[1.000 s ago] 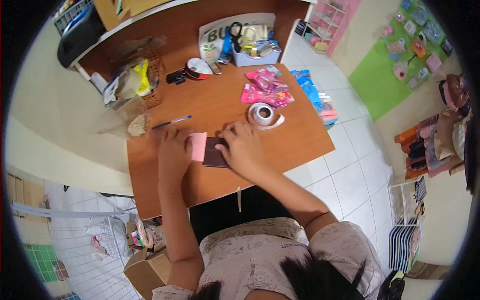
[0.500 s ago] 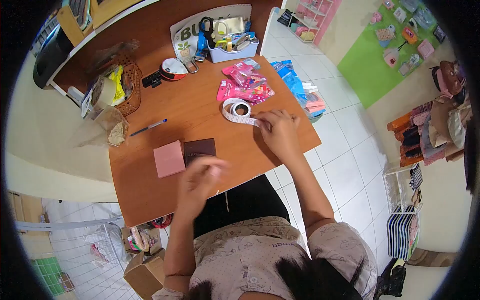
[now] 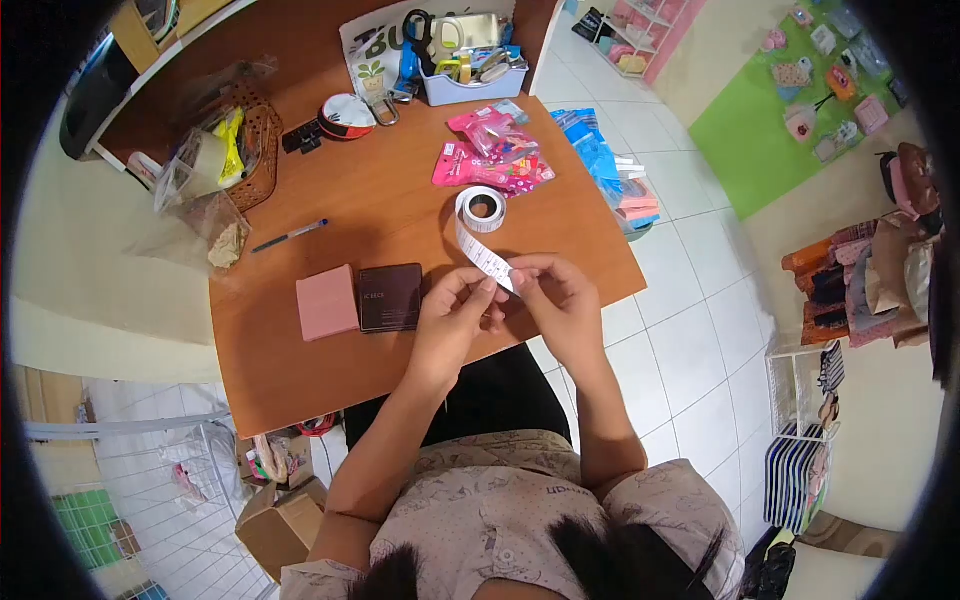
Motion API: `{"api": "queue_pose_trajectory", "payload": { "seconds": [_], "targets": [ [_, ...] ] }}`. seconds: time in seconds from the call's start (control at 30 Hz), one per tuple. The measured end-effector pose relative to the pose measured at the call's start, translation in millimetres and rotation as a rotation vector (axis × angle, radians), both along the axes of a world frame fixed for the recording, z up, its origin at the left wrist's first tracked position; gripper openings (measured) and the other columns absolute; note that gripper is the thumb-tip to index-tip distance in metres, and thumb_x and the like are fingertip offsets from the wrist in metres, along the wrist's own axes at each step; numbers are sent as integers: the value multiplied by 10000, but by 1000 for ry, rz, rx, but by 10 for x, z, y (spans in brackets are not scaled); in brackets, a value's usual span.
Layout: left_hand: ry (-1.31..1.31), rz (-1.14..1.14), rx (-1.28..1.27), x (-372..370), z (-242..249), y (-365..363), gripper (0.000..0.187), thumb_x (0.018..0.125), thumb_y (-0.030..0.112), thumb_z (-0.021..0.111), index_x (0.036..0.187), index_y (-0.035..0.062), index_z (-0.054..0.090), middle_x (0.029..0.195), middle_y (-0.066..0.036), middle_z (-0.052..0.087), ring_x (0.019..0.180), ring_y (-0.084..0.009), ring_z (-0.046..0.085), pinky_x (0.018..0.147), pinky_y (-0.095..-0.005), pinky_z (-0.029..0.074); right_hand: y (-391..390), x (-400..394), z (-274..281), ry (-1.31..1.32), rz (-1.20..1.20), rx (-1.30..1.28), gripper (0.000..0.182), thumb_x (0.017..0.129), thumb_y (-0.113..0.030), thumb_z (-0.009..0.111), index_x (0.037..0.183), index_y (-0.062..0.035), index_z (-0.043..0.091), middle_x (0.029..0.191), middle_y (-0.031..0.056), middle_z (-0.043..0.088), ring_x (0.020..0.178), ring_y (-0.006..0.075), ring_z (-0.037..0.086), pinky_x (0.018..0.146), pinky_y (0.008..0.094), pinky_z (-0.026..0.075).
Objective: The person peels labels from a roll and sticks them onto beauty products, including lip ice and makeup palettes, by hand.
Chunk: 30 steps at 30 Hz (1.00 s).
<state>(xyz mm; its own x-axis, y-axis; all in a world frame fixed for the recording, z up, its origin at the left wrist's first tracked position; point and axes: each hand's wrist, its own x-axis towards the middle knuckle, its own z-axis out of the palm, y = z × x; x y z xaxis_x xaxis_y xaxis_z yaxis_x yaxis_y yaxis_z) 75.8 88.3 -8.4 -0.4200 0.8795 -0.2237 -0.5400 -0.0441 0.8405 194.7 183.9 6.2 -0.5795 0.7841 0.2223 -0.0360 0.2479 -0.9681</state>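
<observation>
A roll of white printed labels [image 3: 470, 215] stands on the wooden table, its loose strip pulled toward me. The strip's end lies between both hands near the table's front edge. My left hand [image 3: 452, 318] pinches it from the left with thumb and fingers. My right hand [image 3: 562, 308] grips the same end from the right, fingertips close to the left ones. Left of my left hand lie a dark brown flat box [image 3: 390, 298] and a pink box [image 3: 328, 303], side by side. The very tip of the strip is hidden by my fingers.
Pink packets [image 3: 490, 155] lie behind the roll. At the back stand a blue-grey bin of tools [image 3: 475, 88] and a round red-and-white case [image 3: 346, 117]. A pen [image 3: 290, 235] and a wicker basket [image 3: 262, 150] are on the left. Blue packages [image 3: 590, 150] sit beyond the table's right edge.
My left hand has moved right, from near the boxes to the strip's end. My right hand has drawn the strip toward me, and more of it is unrolled.
</observation>
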Motion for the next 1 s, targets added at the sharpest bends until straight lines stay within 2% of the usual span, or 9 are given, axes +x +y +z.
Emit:
{"api": "queue_pose_trajectory", "payload": {
  "seconds": [0.13,0.23,0.37,0.5,0.83,0.9,1.0],
  "targets": [
    [40,14,21,-28,-47,6,156,973,188,605,1003,36,616,846,-23,631,702,-71,560,629,-226,459,6,-5,66,-140,-90,410,208,771,-138,767,966,-90,716,907,70,692,860,213,635,828,359,375],
    [49,7,7,-31,-42,13,171,971,209,609,998,41,615,818,-11,617,673,-61,535,600,-214,430,4,18,110,-241,-103,509,225,756,-150,775,968,-105,714,895,42,683,881,214,614,850,355,307],
    [-82,-32,38,-53,47,14,144,994,188,564,1019,46,575,766,22,521,634,-56,446,576,-209,364,24,-7,-9,-142,-69,379,214,748,-127,771,948,-99,701,887,43,680,854,214,614,839,355,317],
    [-174,-34,55,-80,48,46,126,999,188,554,997,62,551,692,53,399,565,-26,349,512,-192,301,2,0,68,-179,-78,453,194,748,-111,766,925,-98,685,883,42,680,851,211,615,829,350,315],
    [-159,-20,68,-63,5,77,116,992,155,561,999,39,560,684,51,424,571,-31,369,524,-202,313,-43,-35,37,-156,-191,462,208,734,-84,769,917,-106,673,879,29,675,876,222,615,868,356,329],
    [-160,-2,72,-64,-37,82,151,980,181,596,982,31,577,672,51,444,555,-25,368,517,-204,307,-26,-20,35,-201,-180,545,216,737,-88,770,931,-105,677,917,28,674,907,219,611,878,358,329],
    [-162,-32,57,-75,-27,76,108,988,156,567,1013,51,560,699,57,430,595,-32,384,538,-199,323,-36,-28,58,-211,-181,598,213,743,-95,767,941,-118,693,978,21,667,957,213,601,901,366,324]
  ]
}}
